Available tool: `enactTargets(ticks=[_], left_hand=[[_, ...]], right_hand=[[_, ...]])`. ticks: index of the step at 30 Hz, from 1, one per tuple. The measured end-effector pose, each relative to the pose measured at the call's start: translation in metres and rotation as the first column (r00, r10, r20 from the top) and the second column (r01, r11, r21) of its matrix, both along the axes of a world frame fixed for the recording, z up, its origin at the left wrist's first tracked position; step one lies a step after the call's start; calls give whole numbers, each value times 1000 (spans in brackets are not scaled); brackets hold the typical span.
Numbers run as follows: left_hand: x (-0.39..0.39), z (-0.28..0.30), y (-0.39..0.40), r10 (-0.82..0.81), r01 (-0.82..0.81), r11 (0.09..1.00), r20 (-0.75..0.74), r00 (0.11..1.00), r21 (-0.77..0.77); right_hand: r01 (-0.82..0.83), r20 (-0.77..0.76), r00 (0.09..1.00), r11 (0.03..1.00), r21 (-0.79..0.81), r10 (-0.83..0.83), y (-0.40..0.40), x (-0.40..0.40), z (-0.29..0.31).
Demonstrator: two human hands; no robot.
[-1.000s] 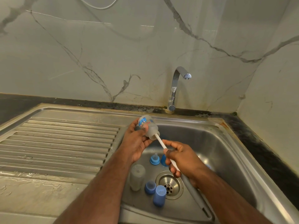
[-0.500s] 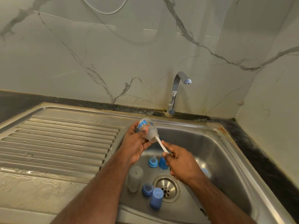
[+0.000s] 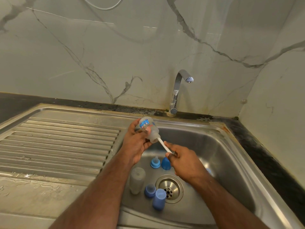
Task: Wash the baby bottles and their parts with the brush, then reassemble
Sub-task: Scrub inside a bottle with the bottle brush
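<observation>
Left hand (image 3: 137, 142) grips bottle (image 3: 148, 129) tilted mouth-down toward right hand (image 3: 184, 161), which pinches brush handle (image 3: 164, 146) running along the bottle's long axis, head inside.

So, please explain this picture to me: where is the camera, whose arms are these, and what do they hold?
The camera sits on a person's head and looks down at a steel sink. The arms are that person's own. The left hand holds a clear baby bottle, tilted. The right hand grips a white brush handle that goes into the bottle's mouth. In the basin lie a second bottle and blue bottle parts near the drain. No water is seen running from the tap.
</observation>
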State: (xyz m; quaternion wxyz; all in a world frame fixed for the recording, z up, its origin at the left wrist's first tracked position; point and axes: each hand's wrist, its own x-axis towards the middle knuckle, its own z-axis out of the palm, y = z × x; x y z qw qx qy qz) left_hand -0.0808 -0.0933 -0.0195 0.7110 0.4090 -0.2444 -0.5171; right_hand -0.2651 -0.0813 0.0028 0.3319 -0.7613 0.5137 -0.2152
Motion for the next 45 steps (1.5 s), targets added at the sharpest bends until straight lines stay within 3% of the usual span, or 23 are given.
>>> enactTargets(ticks=[3, 8, 11, 13, 15, 17, 21, 26, 31, 35, 40, 45], left_hand=[[-1, 1, 1, -7, 7, 1000, 15, 1000, -1], [3, 1, 0, -7, 8, 1000, -35, 999, 12], [4, 0, -1, -1, 1, 1000, -47, 999, 9], [4, 0, -2, 5, -5, 1000, -47, 999, 6], [3, -1, -2, 5, -5, 1000, -16, 1000, 8], [1, 0, -1, -12, 12, 1000, 4, 1000, 8], [2, 0, 1, -29, 29, 1000, -19, 999, -4], [4, 2, 1, -36, 35, 999, -74, 997, -23], [2, 3, 2, -51, 49, 998, -71, 996, -29], [1, 3, 2, -42, 42, 999, -44, 998, -10], [0, 4, 3, -45, 45, 999, -59, 997, 1], [-2, 5, 2, -11, 11, 1000, -28, 1000, -15]], right_hand=[[-36, -102, 994, 998, -53, 30, 0, 3, -1], [-96, 145, 987, 967, 236, 63, -3, -4, 7], [-79, 216, 976, 964, 253, 23, -3, -9, 8], [-21, 149, 989, 991, 133, 1, -2, -6, 6], [-15, -35, 999, 1000, 0, 15, -2, -1, 2], [-35, -110, 993, 999, 0, 35, -1, 2, 2], [-113, 174, 982, 958, 263, 68, 1, -5, 10], [-95, 393, 919, 947, 307, -35, 1, -6, 7], [-9, 263, 964, 978, 210, -47, 4, 5, -2], [-66, -17, 998, 997, -46, 65, 5, 3, 0], [-84, -213, 977, 947, -312, 16, 3, 4, -4], [-34, -293, 955, 960, -277, -51, 3, 12, -5]])
